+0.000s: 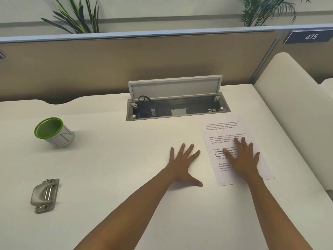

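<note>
Printed sheet (225, 130): flat on the worktop (126, 150), just in front of the right end of the cable hatch (177, 107).
Right hand (242, 157): fingers spread, palm flat on the printed sheet.
Left hand (183, 163): spread flat on bare worktop, in front of the cable hatch.
Green-rimmed cup (54, 132), hole punch (45, 195): well left of the cable hatch.

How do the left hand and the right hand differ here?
The right hand lies flat on the printed sheet, covering some text; the left hand lies on the bare desk beside it. The left hand's thumb stops short of the sheet, while the right hand's rests on it. Both are open, palms down.
</note>
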`<state>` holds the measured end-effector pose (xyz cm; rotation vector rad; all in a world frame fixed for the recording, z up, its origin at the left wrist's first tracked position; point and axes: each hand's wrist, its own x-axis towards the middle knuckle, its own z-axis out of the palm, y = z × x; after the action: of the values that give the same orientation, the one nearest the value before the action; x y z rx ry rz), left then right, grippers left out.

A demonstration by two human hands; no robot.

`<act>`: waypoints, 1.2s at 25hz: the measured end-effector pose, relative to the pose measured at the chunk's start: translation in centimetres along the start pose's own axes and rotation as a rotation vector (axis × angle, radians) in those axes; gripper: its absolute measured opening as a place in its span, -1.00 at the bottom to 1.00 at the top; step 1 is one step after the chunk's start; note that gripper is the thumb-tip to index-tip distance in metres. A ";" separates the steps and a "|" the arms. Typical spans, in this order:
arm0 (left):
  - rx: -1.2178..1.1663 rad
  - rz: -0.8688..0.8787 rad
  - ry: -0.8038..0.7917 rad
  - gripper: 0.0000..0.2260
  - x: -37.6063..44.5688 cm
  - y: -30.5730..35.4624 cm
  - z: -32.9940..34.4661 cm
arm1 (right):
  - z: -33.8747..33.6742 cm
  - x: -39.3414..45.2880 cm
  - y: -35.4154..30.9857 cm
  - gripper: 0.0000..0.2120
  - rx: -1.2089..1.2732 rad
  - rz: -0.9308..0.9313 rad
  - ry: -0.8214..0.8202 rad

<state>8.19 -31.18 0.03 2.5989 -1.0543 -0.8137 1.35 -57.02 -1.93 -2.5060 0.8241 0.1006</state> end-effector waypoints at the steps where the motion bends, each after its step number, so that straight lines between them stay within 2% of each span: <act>1: -0.003 -0.003 0.004 0.11 -0.1 0.0 0.1 | 0.0 0.0 0.0 -0.25 -0.002 0.000 -0.005; 4: -0.006 -0.005 0.024 0.08 -0.4 -0.1 0.6 | -0.2 0.0 -0.1 -0.27 0.000 -0.002 0.005; 8: -0.110 -0.031 0.094 0.02 -1.3 -0.7 1.1 | -0.2 -0.7 -1.1 -0.34 0.089 -0.042 0.133; 14: -0.168 -0.103 0.195 -0.06 -4.0 -4.2 0.5 | 1.4 -4.0 -4.4 -0.54 0.308 -0.164 0.224; 21: -0.273 -0.210 0.325 -0.14 -11.0 -9.8 -0.3 | 5.6 -9.4 -10.7 -0.69 0.419 -0.323 0.119; 26: -0.289 -0.248 0.380 -0.19 -17.3 -13.2 1.2 | 8.7 -12.9 -16.6 -0.69 0.443 -0.420 0.025; 30: -0.383 -0.330 0.492 -0.24 -21.2 -16.2 1.7 | 11.6 -15.5 -21.1 -0.64 0.429 -0.453 -0.092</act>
<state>4.00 -4.76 0.92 2.4661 -0.3044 -0.3483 1.83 -28.52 0.44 -2.1926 0.1952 -0.1054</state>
